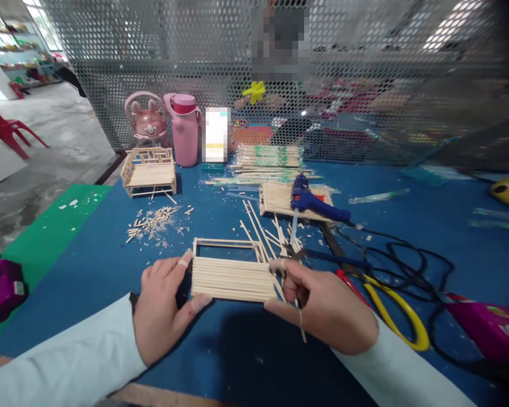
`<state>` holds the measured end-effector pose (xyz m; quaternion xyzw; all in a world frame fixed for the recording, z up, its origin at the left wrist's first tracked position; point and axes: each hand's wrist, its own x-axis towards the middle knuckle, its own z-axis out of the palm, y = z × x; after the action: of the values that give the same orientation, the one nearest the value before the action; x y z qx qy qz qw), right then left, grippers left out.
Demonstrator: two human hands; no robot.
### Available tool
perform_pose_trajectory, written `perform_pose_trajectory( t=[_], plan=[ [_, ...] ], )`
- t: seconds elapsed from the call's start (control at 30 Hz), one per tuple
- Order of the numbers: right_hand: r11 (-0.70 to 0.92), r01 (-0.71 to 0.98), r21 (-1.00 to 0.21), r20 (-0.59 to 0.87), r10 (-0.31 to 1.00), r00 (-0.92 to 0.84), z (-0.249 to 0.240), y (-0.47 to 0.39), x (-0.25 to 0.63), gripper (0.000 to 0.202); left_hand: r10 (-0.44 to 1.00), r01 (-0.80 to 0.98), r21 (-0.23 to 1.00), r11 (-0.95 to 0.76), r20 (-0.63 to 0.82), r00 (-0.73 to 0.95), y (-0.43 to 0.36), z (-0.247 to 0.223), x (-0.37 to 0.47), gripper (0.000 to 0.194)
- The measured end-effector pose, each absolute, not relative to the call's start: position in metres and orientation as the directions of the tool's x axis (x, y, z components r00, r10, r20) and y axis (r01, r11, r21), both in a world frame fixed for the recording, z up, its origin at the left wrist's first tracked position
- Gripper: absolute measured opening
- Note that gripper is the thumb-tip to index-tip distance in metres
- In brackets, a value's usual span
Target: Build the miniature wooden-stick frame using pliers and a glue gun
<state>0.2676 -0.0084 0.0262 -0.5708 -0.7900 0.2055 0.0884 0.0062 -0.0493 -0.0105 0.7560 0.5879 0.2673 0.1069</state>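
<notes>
A small rectangular frame of pale wooden sticks (233, 278) lies on the blue table, its near part covered by sticks laid side by side and its far part open. My left hand (163, 305) grips its left end between thumb and index finger. At the right end, my right hand (322, 302) pinches the frame, thumb at the near corner and index finger on the upper side. A thin stick (302, 325) hangs below the curled fingers of my right hand. Loose sticks (258, 226) lie just beyond the frame.
A blue glue gun (318, 203) rests on another stick panel (275, 198), its black cable looping right. Yellow-handled scissors (396, 316) lie at right. Behind stand a small stick bench (150, 172), a pink bottle (185, 133) and a lit phone (216, 134). Stick scraps (152, 226) lie left of centre.
</notes>
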Motion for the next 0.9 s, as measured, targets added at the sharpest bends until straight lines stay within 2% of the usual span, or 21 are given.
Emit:
perform_pose_trajectory(
  t=[0.2, 0.43, 0.67, 0.8, 0.9],
  plan=[
    [0.250, 0.879, -0.406, -0.095, 0.945, -0.313, 0.024, -0.009, 0.268, 0.035, 0.957, 0.824, 0.497, -0.272, 0.234, 0.174, -0.046, -0.010, 0.007, 0.055],
    [0.360, 0.824, -0.437, 0.057, 0.926, -0.374, 0.013, -0.006, 0.271, 0.030, 0.955, 0.844, 0.459, -0.277, 0.230, 0.189, -0.045, -0.003, 0.008, 0.049],
    [0.229, 0.811, -0.539, -0.106, 0.936, -0.335, 0.020, -0.005, 0.269, 0.033, 0.953, 0.848, 0.447, -0.284, 0.230, 0.198, -0.044, -0.003, 0.006, 0.047],
    [0.156, 0.782, -0.604, -0.155, 0.939, -0.308, 0.022, -0.005, 0.268, 0.035, 0.962, 0.822, 0.507, -0.259, 0.208, 0.175, -0.042, 0.000, 0.007, 0.047],
    [0.116, 0.786, -0.607, -0.156, 0.953, -0.262, 0.022, -0.006, 0.268, 0.044, 0.969, 0.806, 0.542, -0.238, 0.190, 0.158, -0.039, 0.001, 0.008, 0.047]
  ],
)
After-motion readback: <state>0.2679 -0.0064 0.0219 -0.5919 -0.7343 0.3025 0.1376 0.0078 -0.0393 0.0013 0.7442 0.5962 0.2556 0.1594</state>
